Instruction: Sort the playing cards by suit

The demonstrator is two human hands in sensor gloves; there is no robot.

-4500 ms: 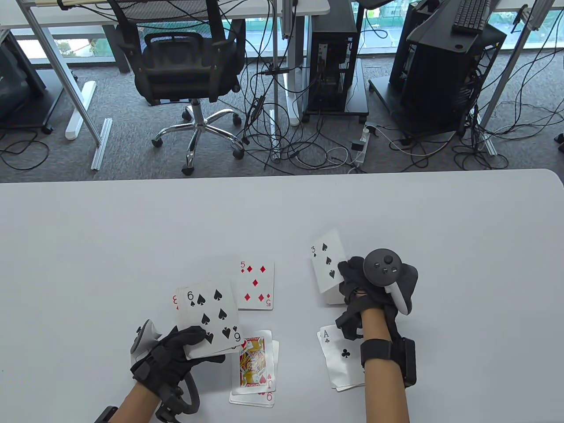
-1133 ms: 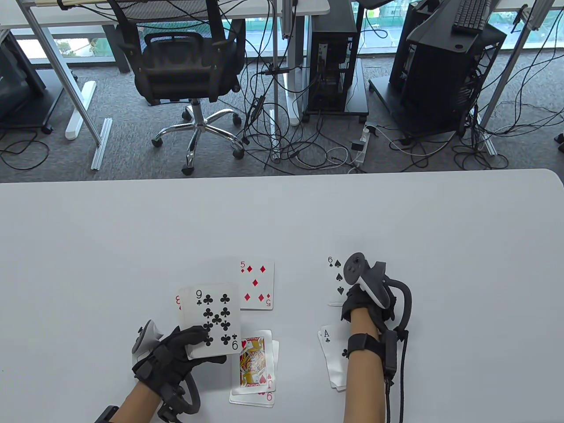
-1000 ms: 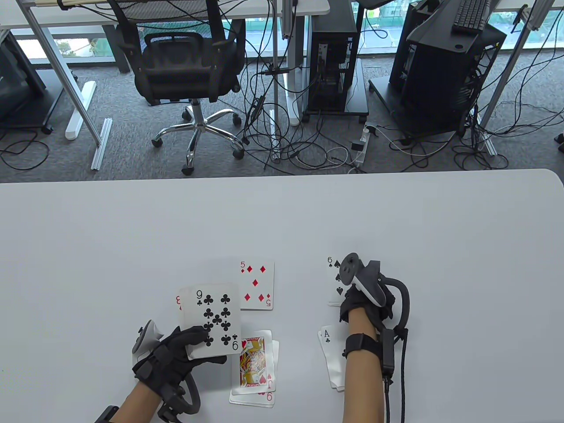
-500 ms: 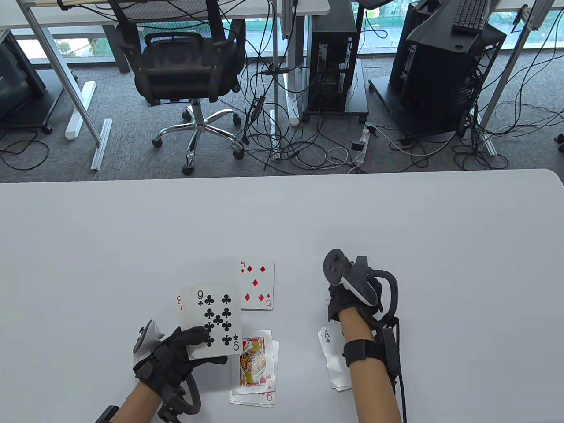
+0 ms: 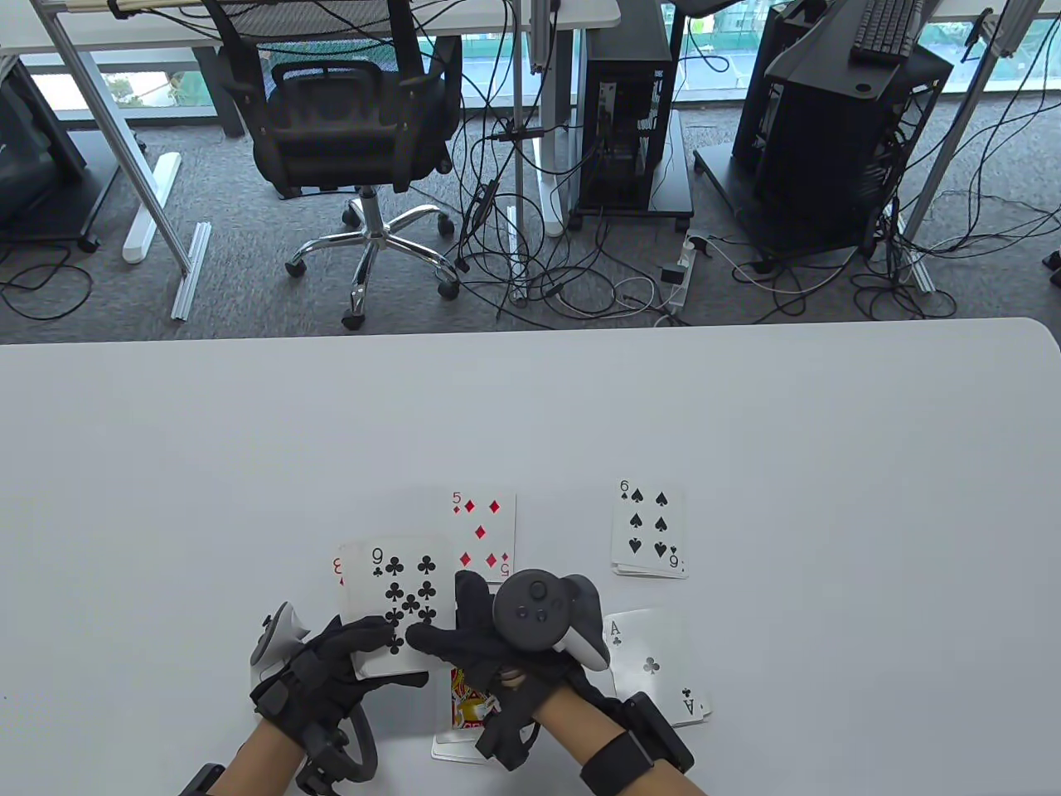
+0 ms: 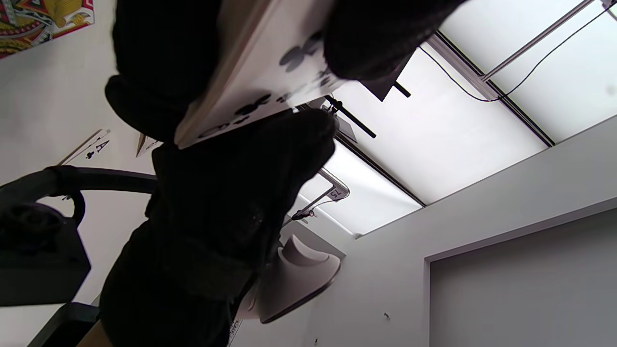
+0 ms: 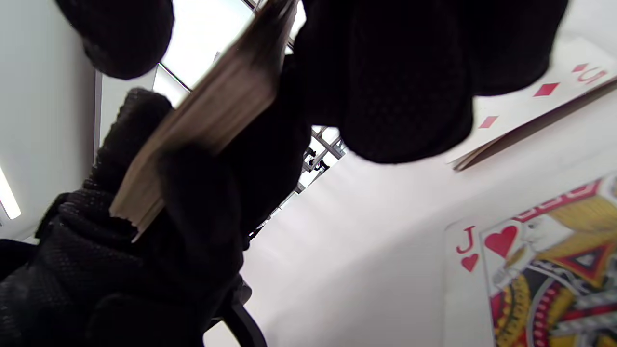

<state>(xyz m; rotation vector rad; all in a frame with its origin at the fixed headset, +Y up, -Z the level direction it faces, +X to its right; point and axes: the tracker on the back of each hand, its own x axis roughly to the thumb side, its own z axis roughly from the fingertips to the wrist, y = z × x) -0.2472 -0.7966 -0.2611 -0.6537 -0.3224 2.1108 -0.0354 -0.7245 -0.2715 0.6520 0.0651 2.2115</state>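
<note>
jack of hearts (image 5: pixel 467 705) half hidden by right hand (image 5: pixel 489 638)

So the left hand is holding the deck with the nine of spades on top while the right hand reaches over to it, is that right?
Not quite: the top card of the deck is the nine of clubs, not spades, as the table view shows. The rest stands: the left hand holds the deck while the right hand reaches over to it.

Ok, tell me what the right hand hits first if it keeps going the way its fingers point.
The right hand points left toward the deck held in the left hand. It would meet the nine of clubs on top first; its fingertips look already at that card's edge, though depth is unclear.
</note>
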